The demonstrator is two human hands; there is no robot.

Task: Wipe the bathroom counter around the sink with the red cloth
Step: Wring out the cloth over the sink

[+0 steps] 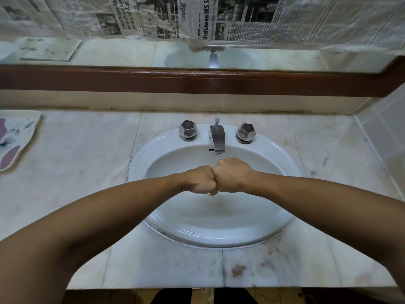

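Both fists over the sink [140, 163], knuckles butted together just below the spout [217, 137]. Left hand [200, 179] and right hand [232, 175] are curled tight, a red sliver of cloth [215, 180] peeking btwn them, rest hidden; can't tell which fist has it. Counter [76, 154] runs all round the basin, floral tray [15, 137] far left

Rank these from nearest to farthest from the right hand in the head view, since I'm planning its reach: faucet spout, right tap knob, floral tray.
1. Faucet spout, just beyond the right hand, at the basin's back.
2. Right tap knob, beyond the hand, slightly right.
3. Floral tray, at the counter's far left edge.
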